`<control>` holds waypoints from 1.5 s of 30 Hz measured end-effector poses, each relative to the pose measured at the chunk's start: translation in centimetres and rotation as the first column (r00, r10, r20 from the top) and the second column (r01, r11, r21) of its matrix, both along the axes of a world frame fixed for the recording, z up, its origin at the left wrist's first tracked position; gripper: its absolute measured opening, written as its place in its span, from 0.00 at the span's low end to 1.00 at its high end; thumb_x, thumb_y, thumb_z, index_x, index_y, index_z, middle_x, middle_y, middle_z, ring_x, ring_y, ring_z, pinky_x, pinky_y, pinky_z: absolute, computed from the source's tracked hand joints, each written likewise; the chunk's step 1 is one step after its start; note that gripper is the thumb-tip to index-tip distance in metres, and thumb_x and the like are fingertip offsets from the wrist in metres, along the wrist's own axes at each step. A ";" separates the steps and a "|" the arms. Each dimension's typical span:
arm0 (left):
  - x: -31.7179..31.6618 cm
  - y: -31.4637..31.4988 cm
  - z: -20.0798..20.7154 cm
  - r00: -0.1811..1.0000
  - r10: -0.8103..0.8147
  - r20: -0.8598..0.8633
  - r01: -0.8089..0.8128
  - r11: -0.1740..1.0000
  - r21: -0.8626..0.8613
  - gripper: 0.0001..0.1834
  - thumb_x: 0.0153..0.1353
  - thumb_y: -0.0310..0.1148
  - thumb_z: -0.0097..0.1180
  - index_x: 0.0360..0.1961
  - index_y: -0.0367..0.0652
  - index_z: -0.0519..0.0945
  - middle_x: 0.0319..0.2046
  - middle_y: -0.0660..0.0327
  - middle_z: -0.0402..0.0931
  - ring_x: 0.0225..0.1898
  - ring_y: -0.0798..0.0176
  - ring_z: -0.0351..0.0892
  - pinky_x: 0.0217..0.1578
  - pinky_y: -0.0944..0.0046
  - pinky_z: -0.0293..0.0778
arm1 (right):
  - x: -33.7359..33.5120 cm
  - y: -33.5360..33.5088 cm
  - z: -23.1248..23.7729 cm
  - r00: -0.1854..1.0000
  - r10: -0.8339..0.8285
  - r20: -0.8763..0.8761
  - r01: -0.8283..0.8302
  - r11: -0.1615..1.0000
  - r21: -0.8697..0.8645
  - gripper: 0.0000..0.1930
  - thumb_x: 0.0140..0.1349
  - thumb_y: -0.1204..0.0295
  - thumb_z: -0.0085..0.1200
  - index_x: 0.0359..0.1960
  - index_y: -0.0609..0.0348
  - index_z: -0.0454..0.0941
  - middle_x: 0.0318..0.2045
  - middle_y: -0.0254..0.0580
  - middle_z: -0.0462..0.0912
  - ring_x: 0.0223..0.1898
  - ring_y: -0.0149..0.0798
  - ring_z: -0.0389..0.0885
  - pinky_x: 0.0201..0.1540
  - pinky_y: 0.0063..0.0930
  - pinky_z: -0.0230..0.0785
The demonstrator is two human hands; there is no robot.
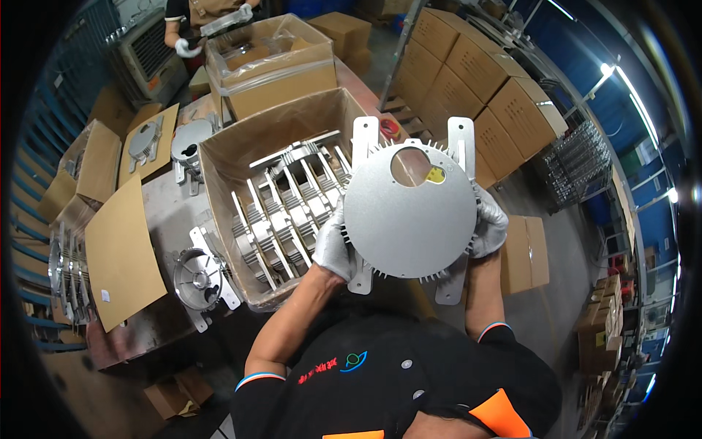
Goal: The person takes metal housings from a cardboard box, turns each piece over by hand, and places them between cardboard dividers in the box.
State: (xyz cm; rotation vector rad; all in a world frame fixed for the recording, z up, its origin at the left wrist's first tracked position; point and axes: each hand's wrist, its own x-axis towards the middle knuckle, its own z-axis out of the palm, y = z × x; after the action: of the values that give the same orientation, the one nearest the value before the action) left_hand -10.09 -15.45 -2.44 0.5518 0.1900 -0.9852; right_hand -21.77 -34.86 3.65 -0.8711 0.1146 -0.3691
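Between my two gloved hands is a round grey metal housing (409, 219) with finned edges, a keyhole-shaped opening and long flat mounting arms. It is held up in front of me, its flat face showing. My left hand (335, 245) grips its left rim, and my right hand (490, 225) grips the right rim; some fingers are hidden behind it. To the left stands an open cardboard box (219, 172) lined with clear plastic. Inside it, similar metal housings (289, 212) stand on edge in a row, with another lying across the far end.
More housings lie on the table (164, 201), one hollow side up (199, 279). A cardboard sheet (126, 252) lies left. Beyond the box, a co-worker (212, 18) in gloves holds a metal part near another open box (274, 80). Stacked cartons (468, 69) stand at the far right.
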 end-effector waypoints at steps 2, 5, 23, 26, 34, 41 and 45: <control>-0.8 -0.3 -0.2 1.000 -0.009 -0.027 0.009 1.000 -0.016 0.19 0.62 0.46 0.41 0.45 0.44 0.72 0.37 0.60 0.76 0.37 0.62 0.75 0.37 0.61 0.73 | -0.9 -0.2 -0.2 1.000 -0.008 -0.020 0.008 1.000 0.003 0.32 0.50 0.69 0.55 0.54 0.75 0.57 0.44 0.47 0.74 0.41 0.34 0.74 0.42 0.21 0.67; -1.7 -0.8 -0.1 0.997 -0.068 -0.033 0.068 0.998 -0.001 0.23 0.62 0.51 0.40 0.46 0.44 0.72 0.39 0.63 0.75 0.38 0.66 0.73 0.40 0.64 0.71 | -2.3 -0.7 -0.8 0.999 0.001 0.038 -0.001 1.000 0.010 0.30 0.50 0.69 0.54 0.53 0.75 0.59 0.43 0.47 0.74 0.39 0.33 0.74 0.41 0.22 0.67; -4.2 -4.1 -2.2 0.957 -0.290 -0.014 0.289 0.957 -0.025 0.24 0.63 0.51 0.38 0.46 0.43 0.72 0.38 0.63 0.75 0.37 0.68 0.73 0.37 0.66 0.71 | -9.5 -1.0 -1.9 0.975 -0.218 0.039 0.221 0.971 -0.094 0.31 0.45 0.71 0.49 0.53 0.76 0.60 0.47 0.53 0.72 0.46 0.43 0.72 0.53 0.28 0.62; -4.6 -4.2 -1.3 0.953 -0.302 -0.029 0.300 0.952 -0.060 0.24 0.63 0.51 0.38 0.46 0.42 0.71 0.38 0.63 0.74 0.37 0.68 0.73 0.38 0.66 0.71 | -10.4 -1.2 -2.6 0.959 -0.067 0.275 0.045 0.995 0.085 0.31 0.44 0.73 0.48 0.53 0.75 0.60 0.48 0.55 0.70 0.47 0.45 0.72 0.53 0.30 0.62; -4.8 -5.0 -1.5 0.941 -0.339 0.000 0.338 0.938 -0.081 0.22 0.65 0.47 0.35 0.55 0.48 0.63 0.43 0.62 0.72 0.41 0.65 0.73 0.40 0.64 0.72 | -11.5 -0.1 -2.2 0.960 -0.277 0.049 0.277 0.961 0.013 0.31 0.43 0.73 0.48 0.52 0.76 0.59 0.47 0.57 0.70 0.49 0.47 0.71 0.54 0.35 0.62; -5.4 -6.1 -4.2 0.937 -0.351 0.005 0.350 0.935 -0.049 0.19 0.61 0.46 0.42 0.47 0.47 0.70 0.39 0.60 0.74 0.38 0.62 0.74 0.38 0.59 0.72 | -11.1 1.7 -0.8 0.922 -0.386 -0.027 0.378 0.914 -0.147 0.35 0.41 0.69 0.49 0.53 0.77 0.58 0.47 0.56 0.71 0.48 0.45 0.71 0.53 0.30 0.62; -5.7 -6.5 -4.5 0.928 -0.372 -0.001 0.371 0.927 -0.058 0.16 0.61 0.38 0.40 0.47 0.44 0.70 0.38 0.59 0.75 0.38 0.62 0.75 0.38 0.61 0.73 | -11.2 2.2 -0.1 0.883 -0.462 -0.085 0.420 0.857 -0.298 0.37 0.41 0.66 0.50 0.54 0.77 0.58 0.46 0.54 0.71 0.47 0.43 0.71 0.52 0.27 0.61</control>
State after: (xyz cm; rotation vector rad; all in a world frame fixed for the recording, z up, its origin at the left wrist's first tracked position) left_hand -15.81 -21.95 -6.91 0.5404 0.0668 -1.3598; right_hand -32.99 -32.63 3.56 -1.1471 0.4220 -0.7643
